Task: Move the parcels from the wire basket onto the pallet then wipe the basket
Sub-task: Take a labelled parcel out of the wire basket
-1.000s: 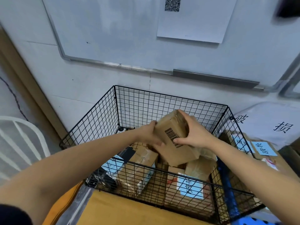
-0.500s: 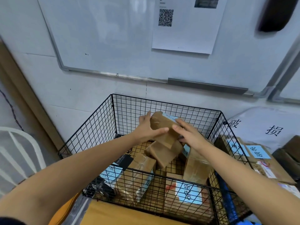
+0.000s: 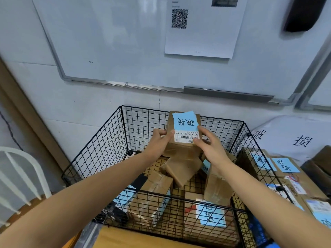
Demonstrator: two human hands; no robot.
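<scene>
Parcel of brown cardboard point(image 3: 179, 149), a small oblong box wrapped in clear tape, carries a pale blue paper slip point(image 3: 185, 120) with black handwritten characters over the upper part of its broad face and a white barcode label point(image 3: 187, 137) just under the slip. The left hand point(image 3: 159, 142) grips its left edge, thumb laid across the labelled face and fingers curled round the side. The right hand point(image 3: 209, 144) holds the opposite edge, fingertips pressed to the label's right end and thumb against the lower front. Both forearms reach in over the near rim of the black wire-grid basket point(image 3: 107, 149). The parcel is held in the air above the basket's inside, close to its far wall and clear of the pile below. It stands nearly upright, its long axis running up and slightly away from the person, with the labelled face turned towards the camera and the print upside down. Under it, inside the basket, other brown taped parcels point(image 3: 180, 170) lie tumbled at angles, one against the near wall bearing a similar blue slip point(image 3: 212, 214). To the right of the basket, more labelled brown boxes point(image 3: 286, 170) lie together. Behind the basket, a framed whiteboard point(image 3: 116, 42) holds a white printed sheet with a QR code point(image 3: 202, 38).
</scene>
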